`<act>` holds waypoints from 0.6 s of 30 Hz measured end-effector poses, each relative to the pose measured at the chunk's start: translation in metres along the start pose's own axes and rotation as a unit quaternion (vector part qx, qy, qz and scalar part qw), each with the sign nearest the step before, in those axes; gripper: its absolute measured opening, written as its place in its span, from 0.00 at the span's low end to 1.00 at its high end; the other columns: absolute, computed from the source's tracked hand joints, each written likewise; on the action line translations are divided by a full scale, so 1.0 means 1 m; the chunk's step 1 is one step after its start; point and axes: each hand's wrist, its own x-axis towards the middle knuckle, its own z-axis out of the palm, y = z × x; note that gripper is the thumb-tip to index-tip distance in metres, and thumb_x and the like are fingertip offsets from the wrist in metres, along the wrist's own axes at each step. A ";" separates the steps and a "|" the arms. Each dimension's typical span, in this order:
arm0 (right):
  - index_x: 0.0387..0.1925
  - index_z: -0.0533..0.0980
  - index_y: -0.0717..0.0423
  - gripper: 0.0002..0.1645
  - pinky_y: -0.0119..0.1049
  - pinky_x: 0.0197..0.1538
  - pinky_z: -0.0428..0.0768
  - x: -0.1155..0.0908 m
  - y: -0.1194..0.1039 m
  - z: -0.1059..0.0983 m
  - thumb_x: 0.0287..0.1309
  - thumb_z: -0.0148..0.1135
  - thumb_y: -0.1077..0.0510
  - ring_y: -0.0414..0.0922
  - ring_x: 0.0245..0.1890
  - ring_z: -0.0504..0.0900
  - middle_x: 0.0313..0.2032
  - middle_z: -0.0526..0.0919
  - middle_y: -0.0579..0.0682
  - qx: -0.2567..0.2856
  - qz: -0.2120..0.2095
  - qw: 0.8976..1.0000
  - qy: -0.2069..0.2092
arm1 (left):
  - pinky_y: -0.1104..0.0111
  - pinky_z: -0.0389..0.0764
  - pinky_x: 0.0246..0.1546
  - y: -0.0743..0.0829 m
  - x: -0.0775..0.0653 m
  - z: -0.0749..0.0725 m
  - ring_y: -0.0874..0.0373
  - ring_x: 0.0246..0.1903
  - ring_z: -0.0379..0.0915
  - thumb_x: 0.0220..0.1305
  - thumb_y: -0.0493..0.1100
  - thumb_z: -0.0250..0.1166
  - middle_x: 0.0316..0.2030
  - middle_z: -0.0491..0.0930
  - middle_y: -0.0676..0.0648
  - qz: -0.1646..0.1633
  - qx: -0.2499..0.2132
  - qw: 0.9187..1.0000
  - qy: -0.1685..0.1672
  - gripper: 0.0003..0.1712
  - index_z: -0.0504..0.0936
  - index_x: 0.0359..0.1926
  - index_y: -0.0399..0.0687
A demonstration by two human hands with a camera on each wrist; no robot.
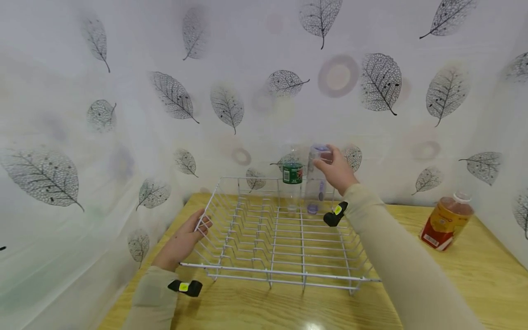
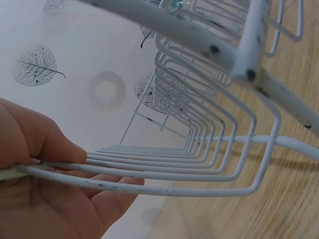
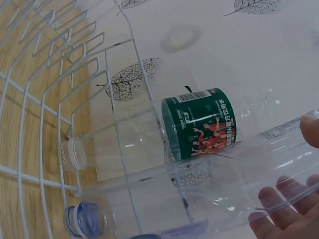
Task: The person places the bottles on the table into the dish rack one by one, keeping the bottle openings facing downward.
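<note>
My left hand (image 1: 183, 240) grips the left side of a white wire dish rack (image 1: 268, 271). In the left wrist view, the thumb lies over the top wire and the fingers (image 2: 112, 201) pass beneath. My right hand (image 1: 337, 172) holds a clear plastic bottle (image 1: 314, 185) near its base, upside down, at the rack's back. Its purple-ringed neck (image 3: 87, 219) points down inside the rack; I cannot tell whether it touches the wires. Just left of it, a clear bottle with a green label (image 1: 292, 174) stands inverted against the back wires.
A bottle with a red and yellow label (image 1: 447, 222) and white cap stands on the wooden table (image 1: 474, 279), right of the rack. Behind the table hangs a pale leaf-print curtain (image 1: 255, 114), which also runs along the left side.
</note>
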 end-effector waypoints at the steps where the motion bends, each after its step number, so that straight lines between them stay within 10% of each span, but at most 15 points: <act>1: 0.82 0.38 0.48 0.53 0.59 0.70 0.63 0.001 0.001 0.001 0.72 0.57 0.39 0.57 0.74 0.60 0.74 0.60 0.57 -0.004 0.003 1.000 -0.001 | 0.43 0.57 0.71 0.000 0.000 0.000 0.34 0.71 0.56 0.81 0.37 0.44 0.73 0.55 0.28 -0.002 -0.001 1.000 0.002 0.37 0.36 0.81 0.39; 18: 0.81 0.36 0.52 0.53 0.60 0.66 0.69 0.013 0.022 0.014 0.72 0.59 0.48 0.60 0.71 0.63 0.75 0.58 0.62 -0.032 0.054 0.998 0.003 | 0.44 0.59 0.70 -0.002 0.000 0.000 0.33 0.70 0.57 0.82 0.36 0.44 0.72 0.56 0.27 0.001 -0.007 1.000 0.008 0.36 0.37 0.81 0.40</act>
